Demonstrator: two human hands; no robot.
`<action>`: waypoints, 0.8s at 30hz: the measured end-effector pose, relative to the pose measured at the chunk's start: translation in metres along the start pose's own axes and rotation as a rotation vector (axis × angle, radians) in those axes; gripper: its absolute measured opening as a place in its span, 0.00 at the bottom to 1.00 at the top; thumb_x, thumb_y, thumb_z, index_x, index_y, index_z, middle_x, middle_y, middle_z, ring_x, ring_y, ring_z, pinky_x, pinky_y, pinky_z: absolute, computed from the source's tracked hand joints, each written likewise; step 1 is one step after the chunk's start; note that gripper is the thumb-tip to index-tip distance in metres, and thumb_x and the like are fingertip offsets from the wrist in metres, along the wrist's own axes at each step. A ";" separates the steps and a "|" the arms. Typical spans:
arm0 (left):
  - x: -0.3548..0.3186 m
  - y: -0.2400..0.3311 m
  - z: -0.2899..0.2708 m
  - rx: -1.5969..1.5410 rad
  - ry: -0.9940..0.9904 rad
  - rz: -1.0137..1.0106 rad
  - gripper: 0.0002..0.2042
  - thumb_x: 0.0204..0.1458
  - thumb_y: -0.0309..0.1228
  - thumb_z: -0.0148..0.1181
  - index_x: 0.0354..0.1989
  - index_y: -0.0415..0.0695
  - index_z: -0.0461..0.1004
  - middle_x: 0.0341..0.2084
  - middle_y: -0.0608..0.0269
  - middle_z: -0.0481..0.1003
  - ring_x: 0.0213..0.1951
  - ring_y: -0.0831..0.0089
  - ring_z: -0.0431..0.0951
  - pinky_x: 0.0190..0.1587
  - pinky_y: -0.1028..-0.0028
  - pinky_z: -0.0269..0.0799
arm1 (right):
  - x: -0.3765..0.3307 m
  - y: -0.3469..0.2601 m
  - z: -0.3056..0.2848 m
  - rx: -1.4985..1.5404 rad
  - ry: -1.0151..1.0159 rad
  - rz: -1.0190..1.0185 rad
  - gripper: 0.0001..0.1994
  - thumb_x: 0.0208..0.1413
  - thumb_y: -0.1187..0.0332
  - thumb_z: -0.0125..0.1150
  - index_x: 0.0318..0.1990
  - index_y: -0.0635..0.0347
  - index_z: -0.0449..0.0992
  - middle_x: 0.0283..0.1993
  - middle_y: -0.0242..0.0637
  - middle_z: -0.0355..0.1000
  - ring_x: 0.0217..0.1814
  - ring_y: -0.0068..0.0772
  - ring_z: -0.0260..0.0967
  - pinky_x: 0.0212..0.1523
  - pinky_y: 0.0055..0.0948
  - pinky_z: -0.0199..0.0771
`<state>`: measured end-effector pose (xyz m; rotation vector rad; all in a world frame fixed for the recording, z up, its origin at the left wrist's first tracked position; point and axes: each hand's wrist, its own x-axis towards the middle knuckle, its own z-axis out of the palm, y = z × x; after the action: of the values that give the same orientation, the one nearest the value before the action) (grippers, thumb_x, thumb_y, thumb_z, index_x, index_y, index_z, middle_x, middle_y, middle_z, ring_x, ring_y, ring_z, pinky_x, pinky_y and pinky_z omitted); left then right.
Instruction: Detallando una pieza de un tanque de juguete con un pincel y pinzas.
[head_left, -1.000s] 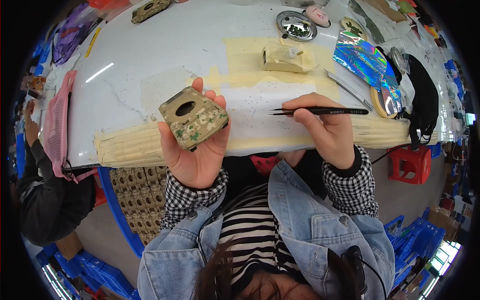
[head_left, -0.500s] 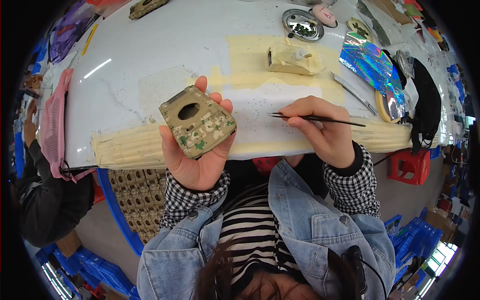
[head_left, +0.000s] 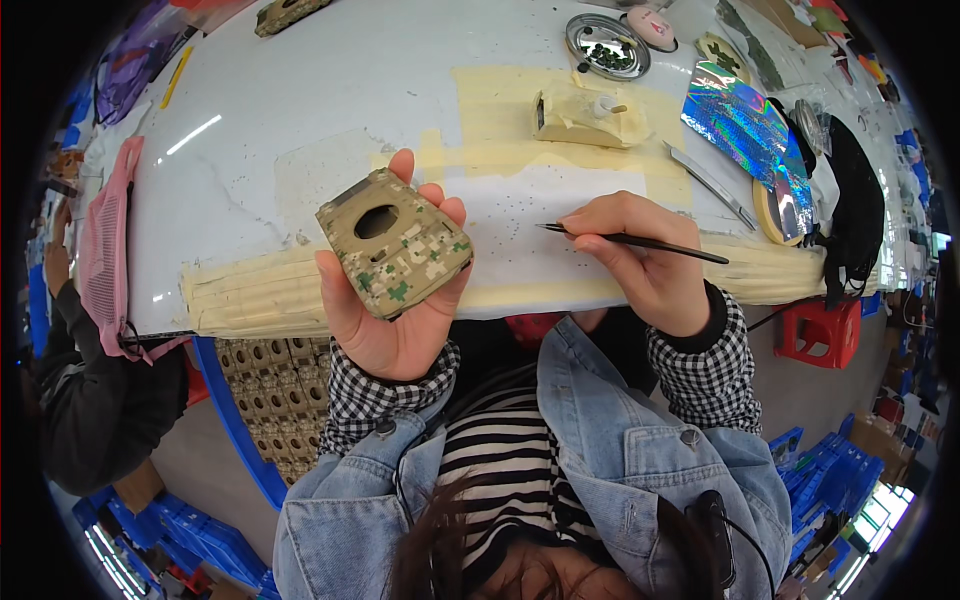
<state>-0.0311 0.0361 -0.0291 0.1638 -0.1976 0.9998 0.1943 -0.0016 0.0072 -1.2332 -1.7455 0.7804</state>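
My left hand (head_left: 400, 335) is closed round the sides of a tan and green camouflage shell (head_left: 405, 250), held tilted above the table's near edge. A large round hole (head_left: 378, 222) and a small slot show in its upper face. To the right, my right hand (head_left: 645, 255) pinches slim black tweezers (head_left: 665, 245), their tips pointing left toward the shell but apart from it. Below the tips lies a white sheet (head_left: 520, 255) dotted with tiny dark specks. Whether the tips hold anything is too small to tell.
Beyond the sheet stands a tape-covered block (head_left: 590, 118). A round metal dish (head_left: 608, 47) holds small dark green parts. On the right lie a craft knife (head_left: 710, 185) and a shiny holographic sheet (head_left: 745, 125). A blue crate (head_left: 235, 420) of similar shells stands below left. A co-worker's dark sleeve (head_left: 110, 400) shows at left.
The tweezers have tilted slightly, with their back end lower, and their tips look closer together. My left hand and the shell have barely moved.
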 end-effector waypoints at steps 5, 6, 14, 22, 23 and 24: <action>0.000 -0.001 0.000 -0.029 0.011 0.017 0.43 0.52 0.44 0.57 0.66 0.41 0.33 0.58 0.51 0.54 0.62 0.60 0.55 0.62 0.60 0.58 | -0.001 0.003 0.000 0.007 0.013 -0.018 0.05 0.49 0.74 0.61 0.33 0.66 0.75 0.29 0.39 0.72 0.29 0.32 0.70 0.31 0.24 0.70; 0.000 -0.004 0.001 -0.055 0.013 0.036 0.42 0.53 0.46 0.55 0.66 0.41 0.34 0.57 0.49 0.55 0.62 0.57 0.55 0.61 0.58 0.60 | -0.001 0.003 0.000 0.008 0.017 -0.021 0.05 0.49 0.74 0.61 0.33 0.66 0.75 0.29 0.39 0.72 0.30 0.32 0.70 0.32 0.24 0.70; -0.003 -0.006 0.007 0.157 0.111 -0.002 0.43 0.53 0.45 0.55 0.66 0.39 0.32 0.62 0.44 0.48 0.60 0.59 0.60 0.59 0.61 0.64 | 0.000 -0.005 -0.005 -0.067 0.135 -0.169 0.07 0.45 0.75 0.64 0.33 0.65 0.75 0.32 0.40 0.73 0.33 0.35 0.72 0.33 0.26 0.71; 0.005 -0.016 0.040 0.494 0.124 -0.308 0.49 0.43 0.49 0.64 0.64 0.35 0.42 0.64 0.44 0.43 0.57 0.59 0.64 0.56 0.62 0.66 | 0.000 -0.029 -0.020 -0.336 0.066 -0.457 0.13 0.46 0.72 0.63 0.41 0.64 0.73 0.40 0.49 0.72 0.37 0.41 0.72 0.36 0.32 0.72; 0.005 -0.017 0.041 0.483 0.113 -0.327 0.48 0.43 0.49 0.65 0.64 0.35 0.42 0.64 0.44 0.43 0.58 0.59 0.63 0.56 0.62 0.66 | 0.000 -0.029 -0.019 -0.340 0.097 -0.460 0.14 0.44 0.72 0.65 0.40 0.63 0.74 0.39 0.46 0.72 0.36 0.40 0.72 0.34 0.31 0.72; 0.006 -0.019 0.041 0.474 0.104 -0.330 0.48 0.43 0.48 0.65 0.64 0.35 0.42 0.64 0.43 0.43 0.59 0.59 0.61 0.56 0.61 0.66 | -0.001 -0.029 -0.018 -0.343 0.130 -0.462 0.14 0.41 0.73 0.66 0.39 0.62 0.75 0.37 0.43 0.72 0.35 0.38 0.72 0.32 0.29 0.72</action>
<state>-0.0160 0.0218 0.0108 0.5574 0.1634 0.7088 0.1977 -0.0115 0.0400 -1.0039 -2.0023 0.1327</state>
